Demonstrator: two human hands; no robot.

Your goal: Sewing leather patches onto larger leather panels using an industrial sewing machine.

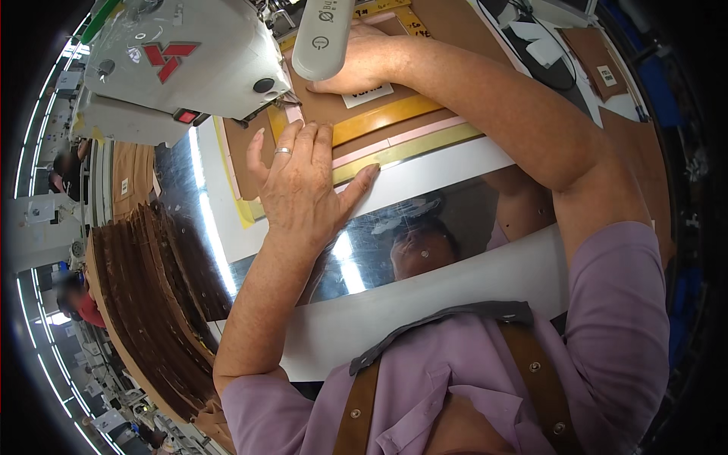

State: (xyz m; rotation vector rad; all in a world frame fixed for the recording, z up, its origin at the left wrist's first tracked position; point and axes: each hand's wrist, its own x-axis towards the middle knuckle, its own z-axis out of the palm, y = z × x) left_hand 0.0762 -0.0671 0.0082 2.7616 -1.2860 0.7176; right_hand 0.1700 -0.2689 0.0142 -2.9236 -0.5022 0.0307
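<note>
Head view: the brown sheet [334, 108] lies within a yellow frame [387, 120], beside the machine [121, 53]. My left hand [299, 186] rests over the frame's near side, thumb and little finger spread; my right hand's [360, 62] fingers, partly behind the white bar [320, 57], I cannot tell.

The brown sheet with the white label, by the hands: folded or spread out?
Spread, as far as it shows: the brown sheet lies flat beside a yellow strip. The right hand covers part.
</note>
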